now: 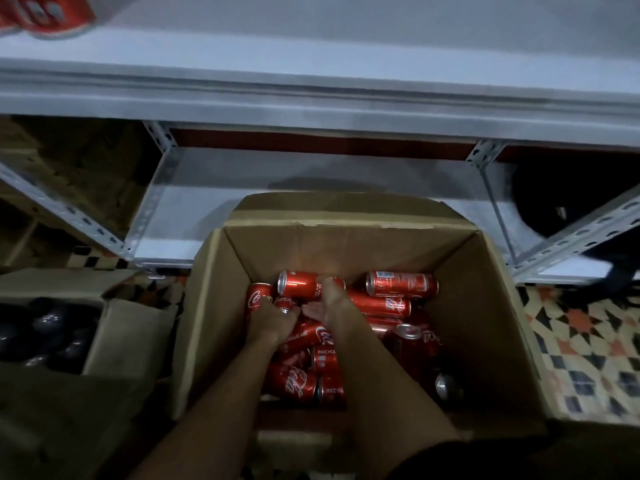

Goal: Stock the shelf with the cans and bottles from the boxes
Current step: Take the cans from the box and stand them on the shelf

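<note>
both hands are down inside the open cardboard box (221, 306), which sits on the floor right in front of the white metal shelf (311, 95), close enough that cans can go straight up from box to board. the red cans (388, 304) lie loose and jumbled on the box's bottom, most on their sides, so each has to be picked out rather than lifted in a row.

the left hand (272, 322) is at the box's far left, fingers curled down onto a can (258, 297) standing near the wall; it looks clamped on that can, though the fingertips are hidden behind it. the right hand (334, 306) is just beside it, toward the box's middle, thumb laid over a can lying sideways (301, 284); whether the fingers have closed under it i cannot tell.

taking one can per hand would halve the trips, by my guess. a few red cans on the shelf (45, 12) show blurred, up and left of the box. left of the box stands a second box (114, 327) with dark bottles (45, 330), untouched.
</note>
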